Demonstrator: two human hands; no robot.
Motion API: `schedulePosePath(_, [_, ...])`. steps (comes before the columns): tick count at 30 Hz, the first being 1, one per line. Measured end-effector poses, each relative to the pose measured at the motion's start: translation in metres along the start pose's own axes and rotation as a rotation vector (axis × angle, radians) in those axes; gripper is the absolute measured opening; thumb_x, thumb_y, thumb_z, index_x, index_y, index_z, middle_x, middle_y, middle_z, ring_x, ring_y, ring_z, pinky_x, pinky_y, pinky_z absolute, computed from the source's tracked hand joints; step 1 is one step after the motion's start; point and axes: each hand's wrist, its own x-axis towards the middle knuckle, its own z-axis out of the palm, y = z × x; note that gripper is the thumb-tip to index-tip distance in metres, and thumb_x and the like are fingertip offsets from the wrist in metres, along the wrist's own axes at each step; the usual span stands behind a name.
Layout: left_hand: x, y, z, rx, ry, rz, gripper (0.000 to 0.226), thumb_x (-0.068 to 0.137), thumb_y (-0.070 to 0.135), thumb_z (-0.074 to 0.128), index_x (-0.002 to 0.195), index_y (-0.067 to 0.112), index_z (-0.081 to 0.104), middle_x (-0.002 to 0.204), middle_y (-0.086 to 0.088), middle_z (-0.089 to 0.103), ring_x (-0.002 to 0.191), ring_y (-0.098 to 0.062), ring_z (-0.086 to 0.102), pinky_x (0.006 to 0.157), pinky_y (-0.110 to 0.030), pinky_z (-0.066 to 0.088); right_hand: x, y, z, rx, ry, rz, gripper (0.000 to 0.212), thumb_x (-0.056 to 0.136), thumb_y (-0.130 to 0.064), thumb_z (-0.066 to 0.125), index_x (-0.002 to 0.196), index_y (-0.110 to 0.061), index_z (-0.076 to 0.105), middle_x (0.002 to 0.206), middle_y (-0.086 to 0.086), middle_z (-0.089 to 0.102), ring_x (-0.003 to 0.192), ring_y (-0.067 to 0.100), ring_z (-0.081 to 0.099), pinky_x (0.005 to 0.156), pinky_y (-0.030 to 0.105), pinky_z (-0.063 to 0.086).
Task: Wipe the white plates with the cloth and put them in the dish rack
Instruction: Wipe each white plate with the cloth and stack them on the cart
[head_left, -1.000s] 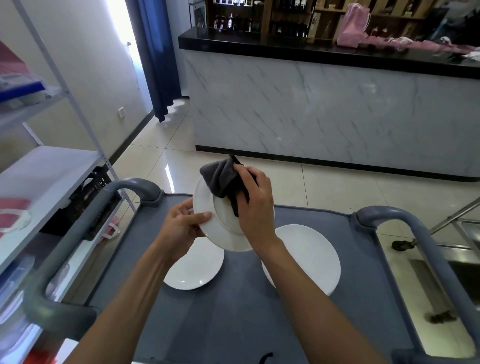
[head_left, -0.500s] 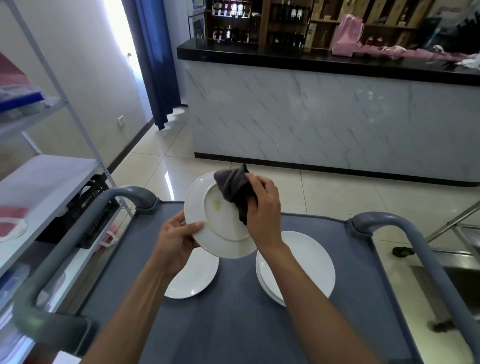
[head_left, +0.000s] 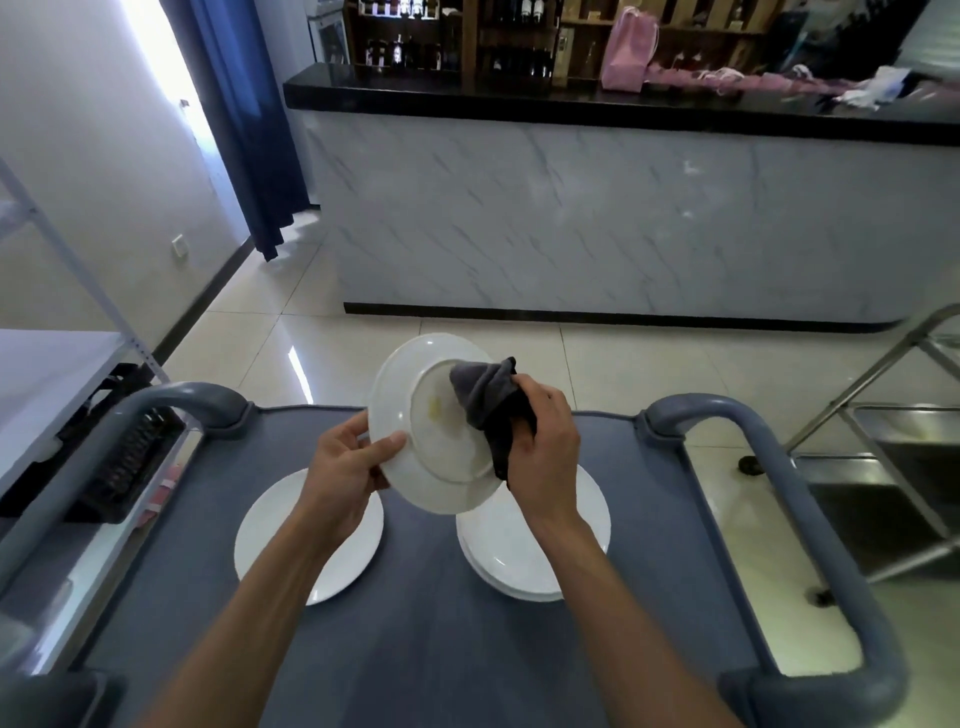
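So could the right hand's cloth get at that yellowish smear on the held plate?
Probably yes: the smear lies bare on the plate, beside the cloth in the right hand; the left hand grips only the rim.

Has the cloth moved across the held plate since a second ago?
Yes. The grey cloth has slid from the plate's left-centre towards its right edge, uncovering a yellowish smear.

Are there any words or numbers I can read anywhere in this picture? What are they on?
No text can be read here.
Bottles on the wooden shelf: labels too small and blurred to read.
Pink bag on the counter: no print visible.
Held plate, cloth, cart: no words or numbers.
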Motion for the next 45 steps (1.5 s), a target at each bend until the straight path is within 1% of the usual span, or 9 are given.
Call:
schedulePosePath(8, [0.014, -0.014, 0.057, 0.179, -0.016, 0.121, 0.022, 0.089, 0.002, 0.069, 0.106, 0.014, 0.073, 0.095, -0.008, 0.078, 0.085, -0.024, 0.074, 0.065, -0.034, 0.06, -0.006, 0.032, -0.053, -0.047, 0.089, 0.02, 0.037, 0.096, 0.0, 0.057, 0.131, -0.011, 0.063, 0.12, 0.003, 0.062, 0.109, 0.016, 0.057, 0.096, 0.011, 0.041])
schedulePosePath(11, [0.017, -0.02, 0.074, 0.52, -0.011, 0.277, 0.019, 0.09, 0.009, 0.072, 0.099, 0.026, 0.073, 0.093, 0.0, 0.077, 0.087, -0.02, 0.073, 0.072, -0.033, 0.058, -0.014, 0.046, -0.07, -0.054, 0.095, 0.052, 0.038, 0.097, -0.007, 0.053, 0.133, -0.015, 0.061, 0.123, 0.001, 0.06, 0.11, 0.013, 0.056, 0.096, 0.011, 0.041])
schedulePosePath(16, [0.013, -0.029, 0.088, 0.9, -0.065, 0.442, 0.003, 0.092, 0.013, 0.069, 0.094, 0.014, 0.071, 0.078, -0.007, 0.068, 0.074, -0.028, 0.065, 0.064, -0.045, 0.055, -0.028, 0.056, -0.09, -0.085, 0.147, 0.094, 0.037, 0.1, -0.01, 0.055, 0.135, -0.021, 0.058, 0.124, -0.004, 0.059, 0.113, 0.007, 0.055, 0.096, 0.011, 0.042])
schedulePosePath(19, [0.011, -0.032, 0.089, 1.028, -0.157, 0.576, 0.007, 0.09, 0.009, 0.069, 0.091, 0.016, 0.072, 0.066, -0.004, 0.062, 0.06, -0.03, 0.058, 0.054, -0.045, 0.052, -0.038, 0.051, -0.097, -0.107, 0.198, 0.11, 0.039, 0.099, -0.006, 0.057, 0.135, -0.02, 0.058, 0.126, -0.003, 0.059, 0.112, 0.003, 0.053, 0.094, 0.005, 0.039])
schedulePosePath(25, [0.006, -0.037, 0.087, 1.272, -0.29, 0.718, 0.019, 0.09, 0.01, 0.068, 0.106, 0.018, 0.073, 0.067, -0.006, 0.067, 0.056, -0.034, 0.059, 0.053, -0.041, 0.052, -0.059, 0.038, -0.113, -0.201, 0.296, 0.096, 0.037, 0.097, -0.002, 0.059, 0.133, -0.013, 0.061, 0.121, 0.001, 0.06, 0.108, 0.011, 0.055, 0.094, 0.008, 0.041])
schedulePosePath(29, [0.001, -0.045, 0.089, 1.407, -0.319, 0.8, 0.02, 0.083, 0.008, 0.074, 0.099, 0.02, 0.073, 0.065, -0.003, 0.07, 0.05, -0.031, 0.061, 0.048, -0.026, 0.038, -0.075, 0.036, -0.122, -0.243, 0.323, 0.116, 0.038, 0.096, -0.001, 0.06, 0.132, -0.012, 0.061, 0.118, 0.001, 0.059, 0.105, 0.008, 0.053, 0.092, 0.006, 0.04])
schedulePosePath(37, [-0.012, -0.064, 0.095, 1.563, -0.476, 0.791, 0.044, 0.069, 0.001, 0.074, 0.104, 0.027, 0.076, 0.09, 0.008, 0.078, 0.074, -0.025, 0.073, 0.05, -0.026, 0.046, -0.101, 0.041, -0.127, -0.308, 0.355, 0.161, 0.038, 0.095, -0.001, 0.059, 0.131, -0.012, 0.061, 0.118, 0.005, 0.06, 0.104, 0.005, 0.05, 0.093, 0.003, 0.037])
schedulePosePath(42, [-0.018, -0.071, 0.096, 1.596, -0.546, 0.896, 0.048, 0.053, -0.003, 0.083, 0.093, 0.023, 0.077, 0.081, 0.006, 0.075, 0.062, -0.023, 0.068, 0.045, -0.024, 0.045, -0.107, 0.045, -0.128, -0.315, 0.364, 0.17, 0.041, 0.094, 0.003, 0.058, 0.13, -0.015, 0.062, 0.115, 0.003, 0.06, 0.101, 0.007, 0.052, 0.091, 0.004, 0.038])
schedulePosePath(45, [-0.021, -0.084, 0.089, 1.572, -0.578, 0.903, 0.049, 0.052, -0.005, 0.084, 0.092, 0.023, 0.076, 0.087, 0.008, 0.075, 0.067, -0.022, 0.068, 0.049, -0.027, 0.05, -0.11, 0.045, -0.128, -0.304, 0.352, 0.172, 0.042, 0.095, 0.003, 0.058, 0.131, -0.017, 0.061, 0.115, -0.001, 0.058, 0.1, 0.004, 0.051, 0.09, 0.005, 0.04])
